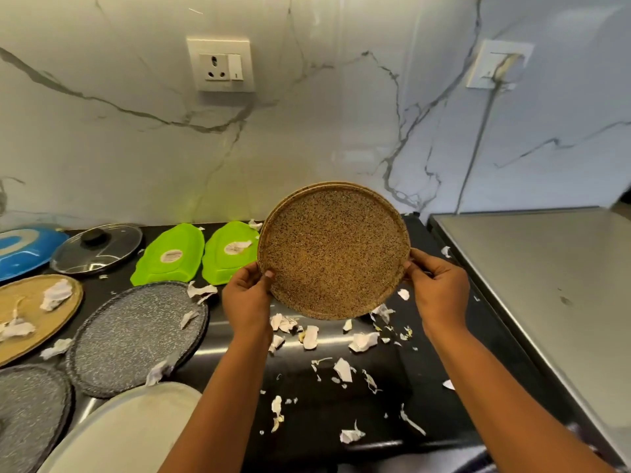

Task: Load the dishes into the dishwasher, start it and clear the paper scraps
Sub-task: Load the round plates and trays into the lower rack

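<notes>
Between my left hand [247,298] and right hand [440,288] the round brown speckled plate [333,250] tilts face-on toward me above the black counter [392,397], both hands' fingers curled round opposite rims. Left of my grip lie a grey speckled plate [136,336] and two green trays [170,256]. Torn paper scraps [343,368] litter the counter beneath it.

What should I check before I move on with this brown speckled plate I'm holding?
1. Grip: left hand and right hand hold the brown speckled plate at opposite rims: ok.
2. Plate face free of scraps: ok.
3. One plate only: a second rim shows behind the top edge: cannot tell.
4. Dishwasher open and within reach: not in view: cannot tell.
5. Paper scraps cleared from the black counter: not ok.
</notes>
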